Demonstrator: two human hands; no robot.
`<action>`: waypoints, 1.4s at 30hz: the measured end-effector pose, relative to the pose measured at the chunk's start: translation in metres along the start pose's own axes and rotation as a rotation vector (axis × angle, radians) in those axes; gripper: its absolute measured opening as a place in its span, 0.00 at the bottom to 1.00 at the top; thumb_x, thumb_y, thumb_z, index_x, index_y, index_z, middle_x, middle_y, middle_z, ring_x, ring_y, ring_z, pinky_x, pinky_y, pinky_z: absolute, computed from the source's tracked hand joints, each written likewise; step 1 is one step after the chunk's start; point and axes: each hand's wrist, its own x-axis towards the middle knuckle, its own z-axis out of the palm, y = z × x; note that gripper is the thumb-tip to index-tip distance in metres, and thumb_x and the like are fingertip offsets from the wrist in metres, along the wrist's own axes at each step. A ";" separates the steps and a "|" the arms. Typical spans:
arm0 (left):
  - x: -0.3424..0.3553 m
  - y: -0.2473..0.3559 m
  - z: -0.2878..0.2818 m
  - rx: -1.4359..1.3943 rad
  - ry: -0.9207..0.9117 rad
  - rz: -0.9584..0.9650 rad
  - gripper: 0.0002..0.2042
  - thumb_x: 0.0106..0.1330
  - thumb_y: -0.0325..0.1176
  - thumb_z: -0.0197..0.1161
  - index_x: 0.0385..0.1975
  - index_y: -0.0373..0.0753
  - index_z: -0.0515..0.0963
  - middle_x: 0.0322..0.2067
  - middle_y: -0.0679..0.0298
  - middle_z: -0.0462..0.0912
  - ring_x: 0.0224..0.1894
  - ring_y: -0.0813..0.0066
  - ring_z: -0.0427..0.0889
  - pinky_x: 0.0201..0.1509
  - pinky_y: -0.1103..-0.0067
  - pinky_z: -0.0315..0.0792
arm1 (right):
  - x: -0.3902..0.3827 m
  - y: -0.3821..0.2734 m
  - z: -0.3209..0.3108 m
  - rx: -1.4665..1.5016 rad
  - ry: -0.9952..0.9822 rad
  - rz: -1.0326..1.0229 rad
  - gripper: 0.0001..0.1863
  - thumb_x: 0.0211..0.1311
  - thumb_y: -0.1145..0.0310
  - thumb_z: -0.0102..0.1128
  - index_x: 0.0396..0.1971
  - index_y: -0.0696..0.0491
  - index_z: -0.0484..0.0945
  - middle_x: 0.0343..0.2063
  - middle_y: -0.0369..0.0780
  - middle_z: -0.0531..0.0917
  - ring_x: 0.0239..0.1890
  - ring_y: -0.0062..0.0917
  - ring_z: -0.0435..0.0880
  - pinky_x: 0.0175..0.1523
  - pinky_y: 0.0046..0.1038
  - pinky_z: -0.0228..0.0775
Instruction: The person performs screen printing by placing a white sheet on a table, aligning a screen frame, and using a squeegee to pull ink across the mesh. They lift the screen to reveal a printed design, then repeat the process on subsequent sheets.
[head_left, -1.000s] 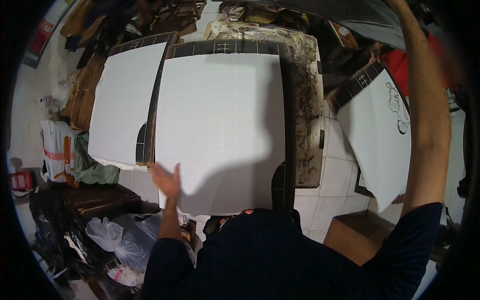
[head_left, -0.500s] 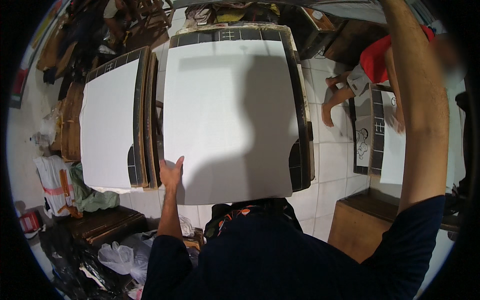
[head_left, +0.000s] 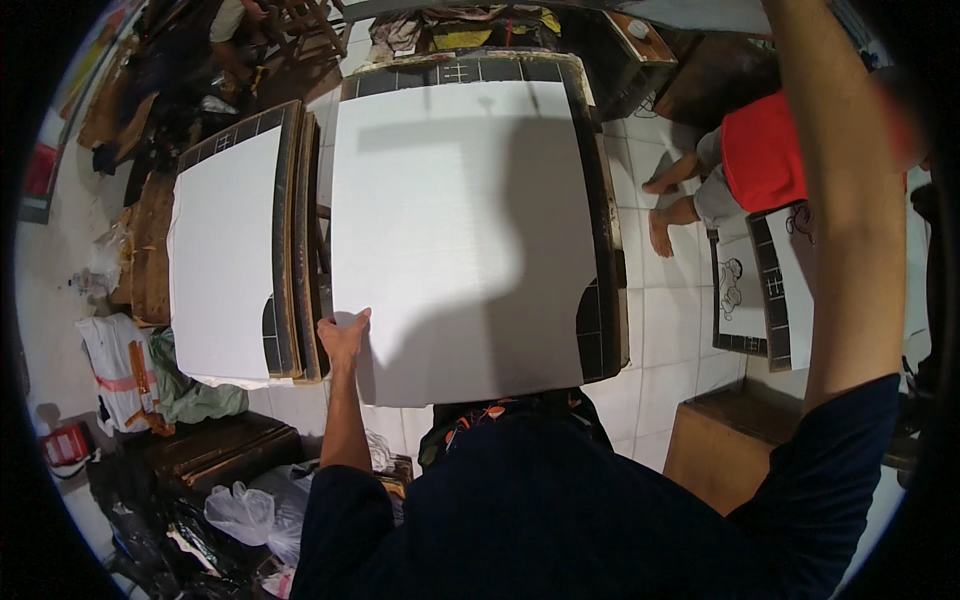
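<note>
A large dark board (head_left: 590, 340) with white ruled lines lies in front of me, mostly covered by a smooth white sheet (head_left: 440, 220). My left hand (head_left: 344, 338) is at the board's near left edge. Its thumb rests on top of the sheet, and its fingers wrap over the side, their tips partly hidden. My right forearm (head_left: 850, 220) is raised along the right side and runs out at the top, so my right hand is outside the picture. A shadow falls across the sheet's right half.
To the left stands a stack of similar boards (head_left: 300, 250) topped with another white sheet (head_left: 225, 260). A co-worker in a red shirt (head_left: 765, 150) is at the right, beside boards with line drawings (head_left: 738, 290). Plastic bags (head_left: 255, 515) and a brown box (head_left: 715, 455) are near me.
The co-worker in red has shifted towards the left, and the ruled board beside them has tilted. My left hand stays at the board's edge. The whole view has moved slightly.
</note>
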 end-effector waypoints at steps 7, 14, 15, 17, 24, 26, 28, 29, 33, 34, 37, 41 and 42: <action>-0.060 0.195 -0.011 -0.509 -0.061 0.410 0.47 0.64 0.55 0.74 0.72 0.26 0.62 0.67 0.41 0.70 0.66 0.52 0.74 0.70 0.61 0.68 | -0.108 -0.007 0.019 -0.031 0.074 0.041 0.37 0.53 0.27 0.69 0.21 0.53 0.82 0.23 0.39 0.84 0.29 0.27 0.82 0.37 0.35 0.73; -0.201 0.335 -0.009 -1.712 -0.672 -0.199 0.50 0.68 0.69 0.50 0.78 0.33 0.49 0.75 0.50 0.52 0.74 0.53 0.58 0.77 0.55 0.57 | -0.345 -0.012 0.109 -0.082 0.069 -0.152 0.27 0.44 0.41 0.81 0.37 0.45 0.86 0.33 0.36 0.86 0.38 0.34 0.85 0.45 0.39 0.72; -0.197 0.322 0.003 -1.604 -0.635 -0.423 0.47 0.70 0.68 0.46 0.77 0.34 0.52 0.73 0.50 0.57 0.70 0.53 0.63 0.75 0.57 0.59 | -0.380 -0.015 0.126 -0.050 -0.040 -0.073 0.28 0.47 0.40 0.80 0.40 0.45 0.86 0.35 0.36 0.85 0.41 0.35 0.84 0.49 0.40 0.71; -0.184 0.282 0.034 -1.538 -0.647 -0.650 0.43 0.73 0.66 0.40 0.75 0.33 0.57 0.69 0.49 0.65 0.67 0.55 0.68 0.69 0.57 0.67 | -0.436 -0.022 0.158 -0.124 -0.237 -0.009 0.26 0.54 0.44 0.76 0.45 0.46 0.83 0.42 0.37 0.84 0.50 0.35 0.81 0.57 0.42 0.66; -0.154 0.173 0.125 -0.710 -0.347 -0.132 0.34 0.67 0.48 0.69 0.63 0.29 0.68 0.56 0.52 0.75 0.55 0.60 0.76 0.63 0.64 0.70 | -0.469 0.007 0.239 -0.014 -0.529 0.054 0.22 0.54 0.63 0.76 0.49 0.47 0.80 0.44 0.38 0.83 0.52 0.35 0.80 0.57 0.43 0.65; -0.147 0.163 0.131 -0.349 -0.080 0.533 0.47 0.55 0.40 0.82 0.70 0.27 0.61 0.63 0.45 0.72 0.65 0.50 0.72 0.69 0.59 0.66 | -0.453 0.017 0.245 -0.015 -0.578 0.027 0.23 0.51 0.68 0.77 0.49 0.47 0.80 0.43 0.38 0.83 0.51 0.35 0.80 0.56 0.43 0.66; -0.139 0.158 0.133 -0.105 -0.021 0.878 0.54 0.51 0.44 0.84 0.73 0.28 0.57 0.67 0.42 0.68 0.72 0.46 0.66 0.75 0.56 0.60 | -0.444 0.020 0.242 -0.034 -0.635 0.013 0.23 0.51 0.66 0.78 0.47 0.47 0.80 0.42 0.37 0.83 0.50 0.35 0.80 0.54 0.42 0.66; -0.134 0.156 0.133 0.000 -0.046 0.915 0.56 0.50 0.45 0.84 0.74 0.28 0.56 0.69 0.41 0.67 0.74 0.45 0.63 0.77 0.55 0.57 | -0.442 0.019 0.239 -0.031 -0.586 -0.025 0.23 0.51 0.66 0.79 0.47 0.47 0.80 0.41 0.36 0.83 0.50 0.36 0.80 0.54 0.41 0.66; -0.124 0.154 0.134 0.052 -0.130 0.941 0.61 0.47 0.48 0.85 0.77 0.29 0.52 0.72 0.41 0.63 0.80 0.48 0.55 0.81 0.51 0.46 | -0.450 0.010 0.227 0.012 -0.702 0.027 0.22 0.48 0.70 0.77 0.45 0.48 0.80 0.40 0.36 0.82 0.48 0.35 0.80 0.53 0.41 0.65; -0.124 0.154 0.135 0.056 -0.142 0.914 0.62 0.46 0.48 0.86 0.76 0.27 0.51 0.72 0.41 0.64 0.79 0.50 0.57 0.81 0.51 0.48 | -0.450 0.010 0.229 0.033 -0.652 0.032 0.23 0.46 0.71 0.77 0.45 0.48 0.80 0.39 0.37 0.82 0.47 0.35 0.80 0.51 0.41 0.65; -0.128 0.154 0.137 0.066 -0.124 0.906 0.61 0.45 0.46 0.86 0.75 0.25 0.53 0.72 0.42 0.63 0.79 0.49 0.57 0.80 0.51 0.49 | -0.427 0.031 0.255 0.033 -0.470 -0.073 0.22 0.45 0.71 0.77 0.43 0.47 0.80 0.37 0.36 0.81 0.45 0.35 0.79 0.49 0.40 0.65; -0.130 0.155 0.138 0.134 -0.133 0.893 0.65 0.40 0.49 0.86 0.76 0.25 0.51 0.72 0.40 0.62 0.79 0.45 0.56 0.81 0.49 0.48 | -0.333 0.084 0.337 -0.016 -0.344 -0.113 0.20 0.47 0.68 0.77 0.42 0.45 0.80 0.36 0.36 0.81 0.45 0.36 0.81 0.49 0.42 0.67; -0.130 0.155 0.138 0.147 -0.130 0.895 0.65 0.42 0.52 0.86 0.76 0.25 0.51 0.73 0.40 0.61 0.79 0.46 0.56 0.81 0.48 0.48 | -0.307 0.097 0.358 -0.033 -0.349 -0.105 0.21 0.48 0.67 0.78 0.43 0.45 0.80 0.36 0.36 0.82 0.46 0.36 0.81 0.50 0.43 0.67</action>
